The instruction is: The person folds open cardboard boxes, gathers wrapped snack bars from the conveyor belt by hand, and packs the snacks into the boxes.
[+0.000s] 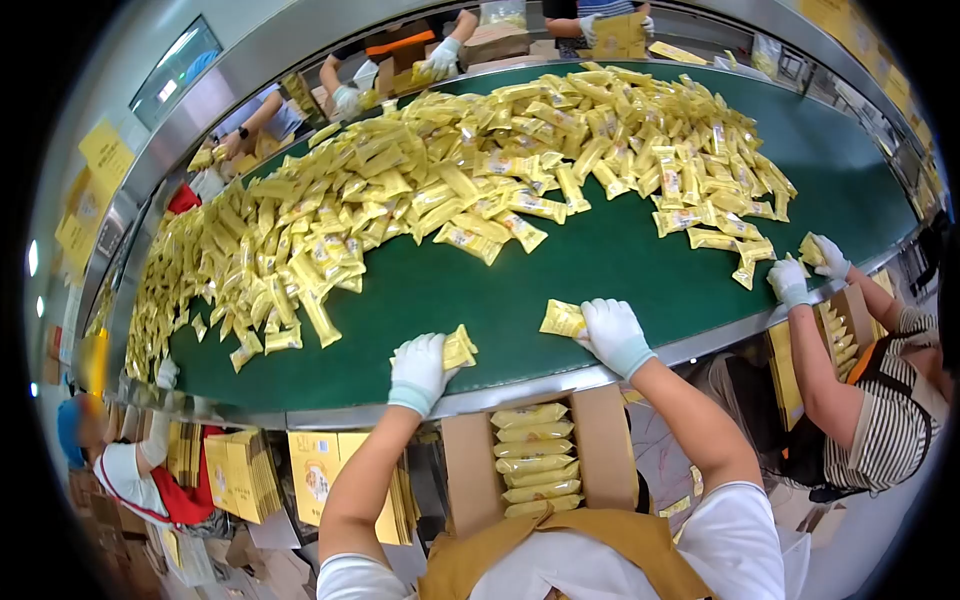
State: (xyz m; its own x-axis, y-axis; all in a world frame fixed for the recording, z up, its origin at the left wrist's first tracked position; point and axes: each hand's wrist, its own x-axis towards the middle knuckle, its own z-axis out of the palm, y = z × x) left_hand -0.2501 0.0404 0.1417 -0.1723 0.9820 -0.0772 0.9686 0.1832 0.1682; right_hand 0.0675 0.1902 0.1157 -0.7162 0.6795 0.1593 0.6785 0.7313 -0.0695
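Over the near edge of the green belt, my left hand (420, 368), in a white glove, is closed around a yellow packet (460, 347) that sticks out at its right. Further right, my right hand (612, 332), also gloved, grips another yellow packet (563, 318) by its right end. Below and between my hands stands an open cardboard box (468, 470), with a column of yellow packets (534, 450) stacked inside. Beyond both hands, a large heap of yellow packets (400, 180) spreads over the green belt (490, 300).
At the right, a co-worker's gloved hands (792, 282) hold a packet beside a part-filled box (850, 310). Another person (140, 465) stands at the left. More people work across the belt. Folded yellow cartons (240, 470) stand below the metal edge (520, 388).
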